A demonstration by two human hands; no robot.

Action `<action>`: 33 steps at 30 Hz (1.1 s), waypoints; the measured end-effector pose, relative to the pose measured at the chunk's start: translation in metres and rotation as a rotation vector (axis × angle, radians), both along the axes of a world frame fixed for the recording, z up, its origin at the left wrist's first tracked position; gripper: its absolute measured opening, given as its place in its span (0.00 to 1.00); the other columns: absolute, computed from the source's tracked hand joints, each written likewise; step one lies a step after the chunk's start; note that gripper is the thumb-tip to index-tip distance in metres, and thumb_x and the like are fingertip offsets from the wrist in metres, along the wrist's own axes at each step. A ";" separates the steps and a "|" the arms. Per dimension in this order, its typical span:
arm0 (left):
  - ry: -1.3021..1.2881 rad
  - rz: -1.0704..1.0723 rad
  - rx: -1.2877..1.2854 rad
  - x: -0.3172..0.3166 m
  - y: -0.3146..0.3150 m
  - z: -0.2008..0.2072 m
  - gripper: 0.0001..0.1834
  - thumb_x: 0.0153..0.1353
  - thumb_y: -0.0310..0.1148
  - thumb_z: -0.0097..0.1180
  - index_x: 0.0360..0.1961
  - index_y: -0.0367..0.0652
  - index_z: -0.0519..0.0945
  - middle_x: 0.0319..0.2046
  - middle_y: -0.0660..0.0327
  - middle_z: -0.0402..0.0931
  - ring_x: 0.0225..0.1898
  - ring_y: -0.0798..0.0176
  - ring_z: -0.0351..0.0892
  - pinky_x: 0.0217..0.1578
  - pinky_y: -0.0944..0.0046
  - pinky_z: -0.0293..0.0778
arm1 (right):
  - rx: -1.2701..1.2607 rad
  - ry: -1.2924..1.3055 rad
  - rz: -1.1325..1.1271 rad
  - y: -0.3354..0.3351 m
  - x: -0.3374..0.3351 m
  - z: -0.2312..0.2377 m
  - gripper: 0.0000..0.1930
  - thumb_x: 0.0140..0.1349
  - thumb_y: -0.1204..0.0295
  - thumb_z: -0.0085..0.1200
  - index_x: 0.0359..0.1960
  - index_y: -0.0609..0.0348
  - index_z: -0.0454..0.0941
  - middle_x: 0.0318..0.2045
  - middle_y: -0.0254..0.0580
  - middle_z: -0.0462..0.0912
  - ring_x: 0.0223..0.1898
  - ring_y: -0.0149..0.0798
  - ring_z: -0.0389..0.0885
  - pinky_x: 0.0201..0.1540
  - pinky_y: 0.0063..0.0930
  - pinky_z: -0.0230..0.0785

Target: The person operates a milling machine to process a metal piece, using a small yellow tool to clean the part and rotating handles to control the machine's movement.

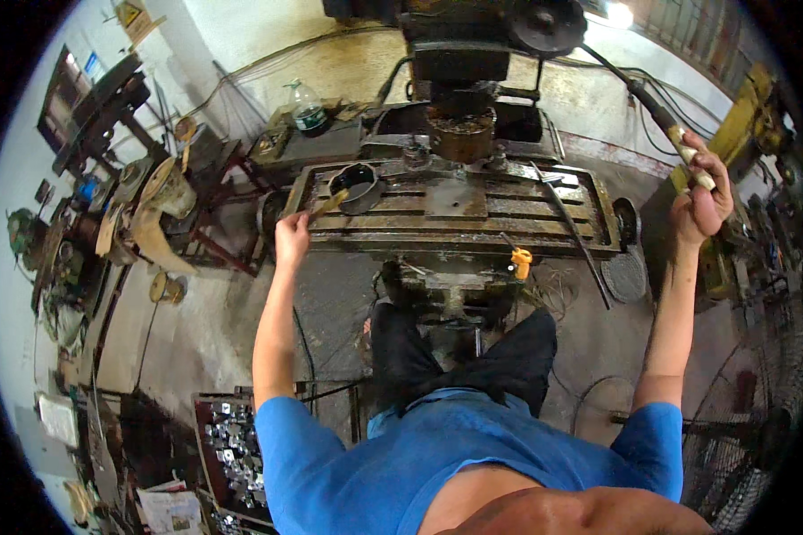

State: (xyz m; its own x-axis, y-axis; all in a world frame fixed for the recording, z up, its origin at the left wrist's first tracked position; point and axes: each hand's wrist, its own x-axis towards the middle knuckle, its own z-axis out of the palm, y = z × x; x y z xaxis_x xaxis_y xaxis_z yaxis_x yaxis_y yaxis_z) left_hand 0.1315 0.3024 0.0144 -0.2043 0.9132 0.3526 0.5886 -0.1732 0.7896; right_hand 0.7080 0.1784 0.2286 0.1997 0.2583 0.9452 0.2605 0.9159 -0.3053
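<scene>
My left hand (293, 239) is closed round the end of a brush (332, 203), whose far end reaches to the rim of a dark round pot (374, 198). The pot stands on the left part of a slotted machine table (544, 234). At the right, my raised right hand (705, 196) has its fingers wrapped round the pale grip of a long lever (656, 109). That lever runs up to the dark machine head (459, 62). Under the head, a round part (461, 135) covered in chips sits above a square plate (455, 198) on the table.
A dark bar (573, 227) lies slanting over the table's right front edge. An orange-handled tool (520, 260) is at the front edge. A plastic bottle (305, 109) stands behind left. Shiny metal parts fill a tray (207, 419) at lower left. Cables lie on the floor.
</scene>
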 end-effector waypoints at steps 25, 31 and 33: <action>-0.037 -0.185 0.073 0.239 0.059 -0.012 0.13 0.58 0.31 0.47 0.37 0.33 0.76 0.29 0.44 0.76 0.34 0.44 0.76 0.35 0.56 0.70 | 0.042 0.001 -0.103 -0.004 -0.007 -0.012 0.14 0.41 0.67 0.50 0.27 0.67 0.73 0.25 0.43 0.73 0.42 0.50 0.74 0.58 0.56 0.49; -0.055 -0.210 0.081 0.244 0.053 -0.019 0.13 0.57 0.31 0.47 0.37 0.33 0.77 0.30 0.44 0.76 0.35 0.45 0.77 0.35 0.56 0.70 | 0.028 0.010 -0.122 -0.006 -0.008 -0.021 0.14 0.39 0.69 0.47 0.27 0.68 0.72 0.28 0.48 0.75 0.43 0.50 0.74 0.58 0.55 0.49; -0.043 -0.200 0.040 0.243 0.051 -0.017 0.12 0.56 0.31 0.47 0.36 0.33 0.77 0.29 0.44 0.76 0.34 0.47 0.77 0.34 0.57 0.71 | 0.010 0.016 -0.116 -0.008 -0.007 -0.026 0.14 0.38 0.70 0.45 0.26 0.68 0.72 0.30 0.52 0.76 0.44 0.50 0.73 0.58 0.54 0.49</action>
